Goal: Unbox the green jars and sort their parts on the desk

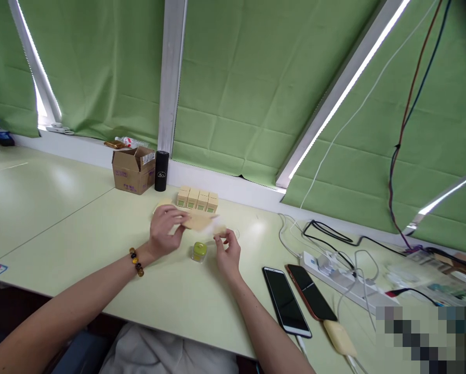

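Observation:
My left hand (165, 231), with a beaded bracelet at the wrist, is closed on a small tan cardboard box (197, 221). The box looks flat and is smeared by motion. On the other side, my right hand (228, 252) pinches a tan bit at the box's right end; blur hides whether it is joined to the box. Between the hands and nearer me, a small clear jar with a green lid (199, 250) stands upright on the table. Just behind the held box is a row of several small tan boxes (197, 200) with green labels.
An open brown carton (133, 171) and a black cylinder (161, 171) stand at the back left. On the right lie a white-framed phone (286, 301), another phone (311, 292), a yellowish charger block (340, 337) and a power strip (345, 280) with tangled cables.

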The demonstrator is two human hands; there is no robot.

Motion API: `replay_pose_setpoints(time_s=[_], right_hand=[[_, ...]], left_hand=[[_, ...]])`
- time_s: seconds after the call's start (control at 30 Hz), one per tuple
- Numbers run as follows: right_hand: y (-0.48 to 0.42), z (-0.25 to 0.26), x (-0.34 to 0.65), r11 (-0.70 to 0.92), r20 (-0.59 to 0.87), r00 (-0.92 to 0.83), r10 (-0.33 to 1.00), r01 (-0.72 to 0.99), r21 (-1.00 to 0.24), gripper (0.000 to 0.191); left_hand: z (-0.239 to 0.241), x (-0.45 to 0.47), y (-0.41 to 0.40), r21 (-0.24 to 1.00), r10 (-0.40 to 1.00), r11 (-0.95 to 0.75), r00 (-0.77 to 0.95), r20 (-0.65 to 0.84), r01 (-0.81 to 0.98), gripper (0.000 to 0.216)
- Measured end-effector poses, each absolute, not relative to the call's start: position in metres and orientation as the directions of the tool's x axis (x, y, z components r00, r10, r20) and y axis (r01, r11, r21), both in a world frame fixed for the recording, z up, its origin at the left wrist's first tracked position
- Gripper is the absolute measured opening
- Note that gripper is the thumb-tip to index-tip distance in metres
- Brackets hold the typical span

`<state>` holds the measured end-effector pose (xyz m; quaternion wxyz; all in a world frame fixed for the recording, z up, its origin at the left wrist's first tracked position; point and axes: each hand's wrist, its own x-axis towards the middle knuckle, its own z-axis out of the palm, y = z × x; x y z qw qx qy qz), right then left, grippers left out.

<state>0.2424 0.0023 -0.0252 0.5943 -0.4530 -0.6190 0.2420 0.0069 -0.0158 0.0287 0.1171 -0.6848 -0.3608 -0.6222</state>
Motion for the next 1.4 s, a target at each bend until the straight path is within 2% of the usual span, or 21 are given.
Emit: replay_pose_setpoints(time_s=[0.07, 0.13, 0.23, 0.37, 0.43, 0.5, 0.6, 0.8, 1.07, 1.27, 1.33, 1.4], right_hand=[[0.003, -0.025, 0.242, 0.468, 0.517, 0.098, 0.850, 0.310, -0.828, 0.024], [0.004, -0.026, 0.242, 0.464, 0.513, 0.080, 0.855, 0.325, -0.824, 0.024], [0.004, -0.026, 0.242, 0.456, 0.500, 0.064, 0.864, 0.322, -0.830, 0.024], [0.003, -0.027, 0.242, 0.447, 0.489, 0.071, 0.869, 0.307, -0.840, 0.025], [0.003, -0.027, 0.241, 0.451, 0.491, 0.074, 0.868, 0.299, -0.841, 0.025], [0.003, -0.027, 0.241, 0.450, 0.490, 0.078, 0.868, 0.293, -0.843, 0.025], [0.004, -0.027, 0.242, 0.445, 0.487, 0.081, 0.870, 0.299, -0.844, 0.023], [0.006, -0.031, 0.243, 0.454, 0.496, 0.052, 0.867, 0.328, -0.828, 0.022], [0.007, -0.032, 0.242, 0.454, 0.492, 0.033, 0.870, 0.332, -0.827, 0.023], [0.005, -0.030, 0.241, 0.438, 0.476, 0.023, 0.879, 0.358, -0.825, 0.026], [0.004, -0.028, 0.240, 0.437, 0.477, 0.023, 0.879, 0.361, -0.824, 0.026], [0.003, -0.026, 0.240, 0.432, 0.471, 0.025, 0.882, 0.359, -0.827, 0.027]], left_hand=[[0.045, 0.002, -0.011, 0.440, 0.364, -0.681, -0.251, 0.897, 0.585, 0.011], [0.059, -0.010, 0.000, 0.609, 0.438, -0.611, -0.425, 0.792, 0.505, 0.018], [0.067, -0.041, 0.025, 0.794, 0.571, -0.486, -0.554, 0.605, 0.366, 0.023], [0.056, -0.098, 0.057, 0.894, 0.621, -0.328, -0.644, 0.447, 0.304, 0.031], [0.046, -0.126, 0.064, 0.922, 0.629, -0.138, -0.686, 0.364, 0.362, 0.038], [0.037, -0.148, 0.065, 0.874, 0.660, 0.086, -0.685, 0.310, 0.479, 0.045], [0.026, -0.166, 0.061, 0.838, 0.712, 0.186, -0.658, 0.245, 0.513, 0.049], [0.014, -0.160, 0.060, 0.763, 0.845, 0.235, -0.515, 0.145, 0.602, 0.040], [0.005, -0.141, 0.062, 0.670, 0.895, 0.239, -0.428, 0.129, 0.703, 0.040], [0.011, -0.138, 0.056, 0.635, 0.893, 0.267, -0.434, 0.119, 0.725, 0.043], [0.019, -0.135, 0.052, 0.616, 0.873, 0.268, -0.457, 0.169, 0.740, 0.046], [0.028, -0.127, 0.047, 0.572, 0.825, 0.200, -0.452, 0.340, 0.796, 0.043]])
